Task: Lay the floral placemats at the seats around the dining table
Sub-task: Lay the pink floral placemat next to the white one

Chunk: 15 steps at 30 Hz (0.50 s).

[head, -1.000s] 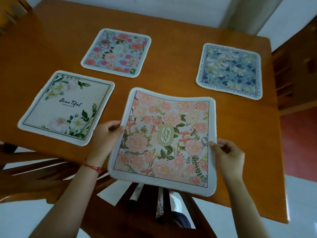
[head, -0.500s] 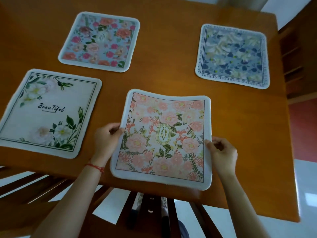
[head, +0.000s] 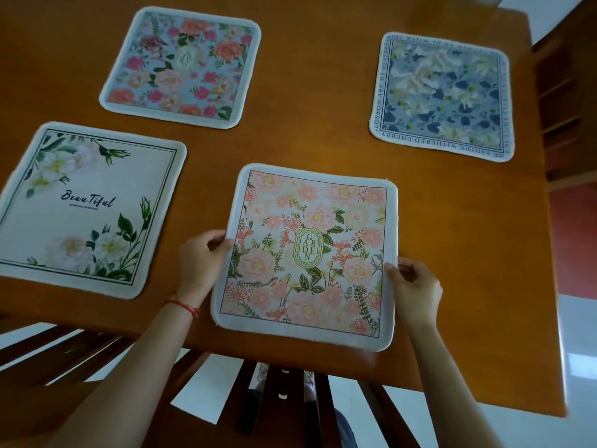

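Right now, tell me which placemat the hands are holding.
The peach Garden mat, nearest the table's front edge. The left hand and right hand pinch its side edges; the other three mats lie untouched.

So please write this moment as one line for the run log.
step: laying pink placemat at near seat | left hand: grips left edge | right hand: grips right edge | other mats: three lie flat on table

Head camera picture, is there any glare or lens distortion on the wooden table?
Head view: soft window glare on the glossy brown wooden table toward its far right corner; wide-angle bending curves the table's edges; mild blur overall, though the pink floral placemat stays readable.
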Available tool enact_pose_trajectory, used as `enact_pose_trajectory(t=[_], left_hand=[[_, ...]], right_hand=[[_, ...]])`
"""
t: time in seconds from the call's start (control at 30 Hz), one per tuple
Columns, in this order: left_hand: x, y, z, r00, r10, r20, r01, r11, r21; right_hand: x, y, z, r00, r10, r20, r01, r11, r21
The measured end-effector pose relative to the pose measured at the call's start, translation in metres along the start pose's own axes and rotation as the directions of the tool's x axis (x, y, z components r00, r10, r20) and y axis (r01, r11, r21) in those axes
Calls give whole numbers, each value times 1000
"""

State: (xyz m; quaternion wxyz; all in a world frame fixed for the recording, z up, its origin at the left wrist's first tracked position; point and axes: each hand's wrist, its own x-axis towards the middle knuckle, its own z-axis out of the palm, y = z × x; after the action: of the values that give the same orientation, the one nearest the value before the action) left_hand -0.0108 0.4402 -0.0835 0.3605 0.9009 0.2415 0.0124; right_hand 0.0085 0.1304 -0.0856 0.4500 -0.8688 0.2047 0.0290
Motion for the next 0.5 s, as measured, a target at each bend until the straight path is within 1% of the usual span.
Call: enact_pose_trajectory(t=[0.17,0.5], left_hand=[[4,-3,4,999,36,-29,-34,998,57],[11,3,10,993,105,-61,-102,993,54]], right_hand=[[2,4,3,999,35,-3,-35,999,-24],[8,4,6,997,66,-42,-67,997,-25]])
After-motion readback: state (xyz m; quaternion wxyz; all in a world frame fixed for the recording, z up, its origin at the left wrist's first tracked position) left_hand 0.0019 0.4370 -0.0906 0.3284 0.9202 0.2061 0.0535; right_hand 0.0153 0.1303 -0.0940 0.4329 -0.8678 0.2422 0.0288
